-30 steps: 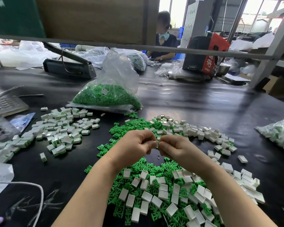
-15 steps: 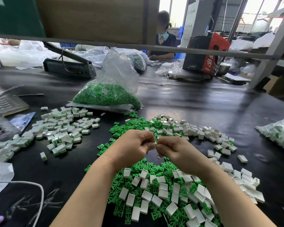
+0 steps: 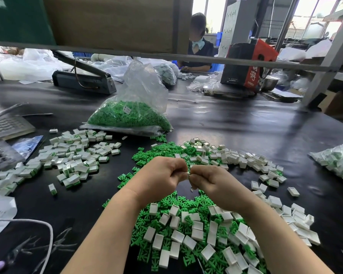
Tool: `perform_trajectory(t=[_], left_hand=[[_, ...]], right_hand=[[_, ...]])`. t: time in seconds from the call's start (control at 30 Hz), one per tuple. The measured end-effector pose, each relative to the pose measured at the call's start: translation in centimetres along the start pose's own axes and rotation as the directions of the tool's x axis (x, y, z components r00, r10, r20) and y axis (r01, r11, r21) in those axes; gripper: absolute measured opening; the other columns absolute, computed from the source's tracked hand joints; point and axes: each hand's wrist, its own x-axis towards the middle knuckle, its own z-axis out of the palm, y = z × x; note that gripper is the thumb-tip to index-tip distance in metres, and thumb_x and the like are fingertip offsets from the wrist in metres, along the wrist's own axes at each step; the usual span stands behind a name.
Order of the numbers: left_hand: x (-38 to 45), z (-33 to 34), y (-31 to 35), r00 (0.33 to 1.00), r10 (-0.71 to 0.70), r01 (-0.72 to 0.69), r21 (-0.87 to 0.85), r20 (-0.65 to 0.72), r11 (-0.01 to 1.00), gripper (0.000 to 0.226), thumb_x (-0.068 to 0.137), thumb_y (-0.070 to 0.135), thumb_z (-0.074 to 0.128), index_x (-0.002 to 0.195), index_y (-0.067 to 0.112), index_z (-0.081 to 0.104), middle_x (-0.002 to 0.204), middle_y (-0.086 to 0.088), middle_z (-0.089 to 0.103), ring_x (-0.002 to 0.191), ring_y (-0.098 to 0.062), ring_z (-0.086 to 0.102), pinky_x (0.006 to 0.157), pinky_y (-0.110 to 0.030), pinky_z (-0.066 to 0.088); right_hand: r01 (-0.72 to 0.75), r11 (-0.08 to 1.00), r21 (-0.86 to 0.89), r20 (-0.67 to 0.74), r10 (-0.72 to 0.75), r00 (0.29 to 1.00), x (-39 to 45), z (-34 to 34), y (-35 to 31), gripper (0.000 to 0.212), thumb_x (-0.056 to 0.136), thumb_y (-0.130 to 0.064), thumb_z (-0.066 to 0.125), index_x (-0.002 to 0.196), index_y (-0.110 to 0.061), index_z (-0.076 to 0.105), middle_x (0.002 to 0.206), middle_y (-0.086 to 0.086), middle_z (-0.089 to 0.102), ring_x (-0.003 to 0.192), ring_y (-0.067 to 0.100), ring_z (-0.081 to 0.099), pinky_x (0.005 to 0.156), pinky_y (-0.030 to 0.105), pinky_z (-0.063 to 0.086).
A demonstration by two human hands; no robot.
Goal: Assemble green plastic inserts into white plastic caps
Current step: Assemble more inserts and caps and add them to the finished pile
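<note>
Our left hand and right hand meet fingertip to fingertip, both curled tight and pinching one small white cap between them above the black table; whether an insert sits inside it we cannot tell. Below lie loose green inserts mixed with white caps. At left, finished pieces, white with green edges. Behind, a clear bag holds green inserts.
</note>
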Motion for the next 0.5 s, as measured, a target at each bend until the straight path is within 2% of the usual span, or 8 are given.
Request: perform_trajectory(t=[0.1,0.23,0.33,0.5], left_hand=[[-0.02,0.02,-0.14,1.000,-0.024,0.022,-0.073,-0.017,0.997,0.019,0.092,0.017,0.063,0.075,0.025,0.060,0.057,0.008,0.049,0.048,-0.003,0.038,0.048,-0.019,0.032],[0.05,-0.10,-0.19,0.998,-0.049,0.044,-0.156,-0.027,0.987,0.024,0.093,0.018,0.063,0.072,0.029,0.061,0.056,0.010,0.051,0.049,-0.005,0.041,0.048,-0.022,0.037],[0.00,-0.06,-0.13,0.998,-0.061,0.058,-0.206,-0.009,0.977,0.022,0.093,0.018,0.063,0.073,0.026,0.062,0.057,0.010,0.050,0.050,-0.006,0.040,0.049,-0.022,0.036],[-0.15,0.15,-0.04,0.997,-0.062,0.069,-0.170,0.048,0.983,0.018,0.093,0.019,0.063,0.075,0.022,0.061,0.060,0.009,0.050,0.054,-0.007,0.040,0.050,-0.021,0.034]], right_hand=[[-0.021,1.000,0.002,0.000,0.021,1.000,0.09,0.21,-0.25,0.027,0.101,-0.020,0.051,0.073,-0.020,0.054,0.063,-0.006,0.050,0.058,0.004,0.040,0.056,0.024,0.033],[-0.012,0.997,0.072,-0.005,0.012,1.000,0.05,0.04,-0.70,0.031,0.102,-0.021,0.048,0.071,-0.027,0.052,0.067,-0.007,0.050,0.062,0.008,0.042,0.062,0.030,0.035],[-0.004,0.999,0.036,-0.016,0.005,1.000,0.05,-0.13,-0.73,0.033,0.102,-0.020,0.049,0.069,-0.027,0.049,0.065,-0.008,0.050,0.061,0.007,0.043,0.060,0.029,0.035],[-0.026,0.997,0.070,0.021,0.024,0.999,-0.09,-0.28,-0.25,0.035,0.100,-0.018,0.052,0.066,-0.025,0.049,0.060,-0.011,0.046,0.057,0.005,0.039,0.058,0.027,0.034]])
